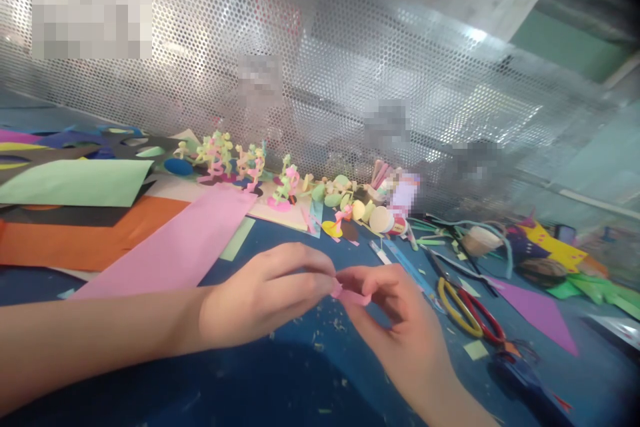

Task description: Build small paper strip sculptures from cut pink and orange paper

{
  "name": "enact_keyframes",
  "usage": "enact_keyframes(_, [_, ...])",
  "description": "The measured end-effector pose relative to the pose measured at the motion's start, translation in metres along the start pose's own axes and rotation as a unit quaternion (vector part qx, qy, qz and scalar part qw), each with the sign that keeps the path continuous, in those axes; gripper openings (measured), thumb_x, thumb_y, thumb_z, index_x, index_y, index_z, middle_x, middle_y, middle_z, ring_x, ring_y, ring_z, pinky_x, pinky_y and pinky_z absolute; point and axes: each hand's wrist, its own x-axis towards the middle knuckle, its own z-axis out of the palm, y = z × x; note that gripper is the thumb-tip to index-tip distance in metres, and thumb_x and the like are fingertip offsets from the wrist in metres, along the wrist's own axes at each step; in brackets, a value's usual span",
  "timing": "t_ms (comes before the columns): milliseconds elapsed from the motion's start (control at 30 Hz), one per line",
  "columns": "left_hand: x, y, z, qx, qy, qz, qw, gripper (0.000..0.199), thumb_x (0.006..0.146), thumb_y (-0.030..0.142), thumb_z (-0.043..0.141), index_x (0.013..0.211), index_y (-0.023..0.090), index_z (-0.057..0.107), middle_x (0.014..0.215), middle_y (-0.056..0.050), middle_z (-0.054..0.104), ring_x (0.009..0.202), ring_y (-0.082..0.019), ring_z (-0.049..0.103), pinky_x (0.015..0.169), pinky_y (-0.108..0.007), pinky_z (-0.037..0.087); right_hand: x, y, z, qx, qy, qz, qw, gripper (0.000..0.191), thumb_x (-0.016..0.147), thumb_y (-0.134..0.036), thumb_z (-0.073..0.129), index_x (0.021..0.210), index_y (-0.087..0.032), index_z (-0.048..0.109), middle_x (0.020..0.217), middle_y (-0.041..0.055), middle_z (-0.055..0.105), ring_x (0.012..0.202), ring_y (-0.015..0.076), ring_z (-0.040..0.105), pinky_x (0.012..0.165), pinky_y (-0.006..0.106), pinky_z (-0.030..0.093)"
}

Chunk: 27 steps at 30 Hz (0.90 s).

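My left hand pinches one end of a small curled pink paper piece above the blue table. On the other side of the same piece, my right hand grips it between thumb and fingers. The fingertips of both hands nearly touch. Behind my left hand lies a long pink paper sheet. Scissors with yellow and red handles rest to the right of my right hand. Tiny paper scraps are scattered on the table below my hands.
Orange paper and a light green sheet lie at the left. Small paper figures stand before a perforated metal screen. At the right are a purple sheet, a dark blue tool, a ruler and a tape roll.
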Motion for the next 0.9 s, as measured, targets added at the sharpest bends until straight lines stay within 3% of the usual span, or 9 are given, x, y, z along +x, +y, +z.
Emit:
enact_keyframes(167, [0.000, 0.002, -0.007, -0.005, -0.047, 0.018, 0.999, 0.026, 0.085, 0.010, 0.045, 0.103, 0.020, 0.060, 0.105, -0.008, 0.062, 0.098, -0.017, 0.057, 0.088, -0.026, 0.044, 0.002, -0.006, 0.002, 0.096, -0.014, 0.076, 0.992, 0.010, 0.078, -0.027, 0.060, 0.084, -0.025, 0.052, 0.083, -0.0001, 0.062, 0.075, 0.0137, 0.062, 0.071, 0.026, 0.051])
enact_keyframes(333, [0.002, 0.002, -0.007, -0.002, -0.032, 0.029, 0.999, 0.022, 0.084, 0.010, 0.047, 0.100, 0.018, 0.061, 0.103, -0.010, 0.062, 0.095, -0.017, 0.057, 0.087, -0.026, 0.046, 0.004, -0.002, 0.003, 0.192, -0.037, 0.112, 0.974, 0.012, 0.077, -0.030, 0.062, 0.083, -0.024, 0.054, 0.075, -0.0021, 0.061, 0.068, 0.0114, 0.060, 0.066, 0.024, 0.049])
enact_keyframes(500, [0.006, 0.001, -0.001, -0.043, 0.008, 0.025, 0.999, 0.019, 0.080, 0.010, 0.053, 0.095, 0.017, 0.062, 0.096, -0.009, 0.062, 0.086, -0.014, 0.059, 0.079, -0.024, 0.049, 0.007, 0.002, 0.003, 0.184, -0.039, 0.142, 0.972, 0.014, 0.076, -0.031, 0.063, 0.081, -0.021, 0.056, 0.070, -0.0022, 0.060, 0.065, 0.0107, 0.058, 0.063, 0.022, 0.048])
enact_keyframes(567, [0.008, 0.000, 0.003, -0.099, 0.027, -0.013, 0.995, 0.019, 0.078, 0.010, 0.055, 0.094, 0.016, 0.063, 0.095, -0.008, 0.061, 0.085, -0.014, 0.059, 0.078, -0.023, 0.050, 0.009, 0.004, 0.002, 0.175, -0.029, 0.141, 0.974, 0.013, 0.076, -0.030, 0.064, 0.080, -0.021, 0.056, 0.070, -0.0027, 0.060, 0.065, 0.0094, 0.057, 0.063, 0.020, 0.047])
enact_keyframes(633, [0.009, -0.001, 0.007, -0.171, 0.022, -0.095, 0.980, 0.016, 0.078, 0.012, 0.055, 0.091, 0.017, 0.064, 0.096, -0.007, 0.060, 0.086, -0.013, 0.059, 0.075, -0.022, 0.050, 0.010, 0.005, 0.000, 0.173, -0.023, 0.134, 0.975, 0.011, 0.076, -0.029, 0.064, 0.080, -0.021, 0.057, 0.070, -0.0036, 0.059, 0.064, 0.0082, 0.056, 0.063, 0.019, 0.047])
enact_keyframes(767, [0.009, -0.004, 0.013, -0.319, 0.001, -0.244, 0.916, 0.011, 0.080, 0.018, 0.055, 0.088, 0.017, 0.063, 0.096, -0.004, 0.062, 0.086, -0.013, 0.061, 0.076, -0.022, 0.050, 0.011, 0.008, -0.005, 0.180, -0.042, 0.122, 0.975, 0.006, 0.079, -0.024, 0.061, 0.084, -0.022, 0.059, 0.071, -0.0042, 0.060, 0.067, 0.0070, 0.056, 0.066, 0.017, 0.047])
enact_keyframes(900, [0.009, -0.009, 0.016, -0.384, 0.013, -0.311, 0.869, 0.012, 0.079, 0.024, 0.059, 0.086, 0.017, 0.063, 0.093, -0.003, 0.064, 0.087, -0.014, 0.061, 0.082, -0.026, 0.048, 0.012, 0.012, -0.009, 0.228, -0.086, 0.103, 0.964, 0.009, 0.085, -0.023, 0.053, 0.090, -0.024, 0.060, 0.086, -0.0010, 0.061, 0.081, 0.0099, 0.057, 0.077, 0.023, 0.048])
